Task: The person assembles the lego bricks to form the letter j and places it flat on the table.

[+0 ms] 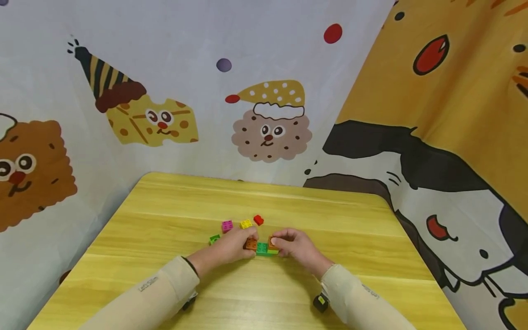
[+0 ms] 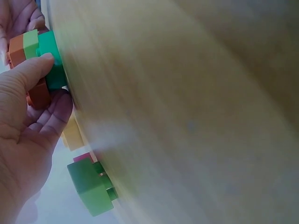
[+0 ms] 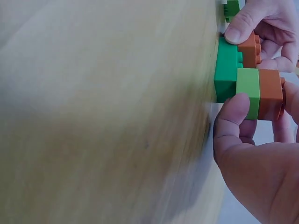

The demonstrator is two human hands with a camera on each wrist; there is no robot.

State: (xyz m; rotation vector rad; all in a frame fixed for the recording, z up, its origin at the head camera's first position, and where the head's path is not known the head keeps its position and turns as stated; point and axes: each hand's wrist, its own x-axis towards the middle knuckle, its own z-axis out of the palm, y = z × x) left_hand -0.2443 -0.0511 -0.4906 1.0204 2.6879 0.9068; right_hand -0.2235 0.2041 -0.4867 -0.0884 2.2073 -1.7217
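A long green toy brick (image 1: 261, 249) lies studs up on the table, with a brown brick (image 3: 247, 49) on its left end. On its other end a light green brick (image 3: 248, 91) carries a second brown brick (image 3: 269, 95). My left hand (image 1: 231, 244) pinches the long brick's left end, its thumb against the green side and its other fingers behind. With my right hand (image 1: 299, 247) I grip the right-hand stack. In the right wrist view the thumb presses the light green brick and a finger touches the upper brown brick's studs.
Beyond my left hand lie a magenta brick (image 1: 227, 226), a yellow brick (image 1: 245, 223) and a red piece (image 1: 258, 220). Another green brick (image 1: 214, 239) is close to that hand's outer side. A cartoon-printed cloth (image 1: 177, 68) borders the wooden table (image 1: 330, 211) at the back and sides.
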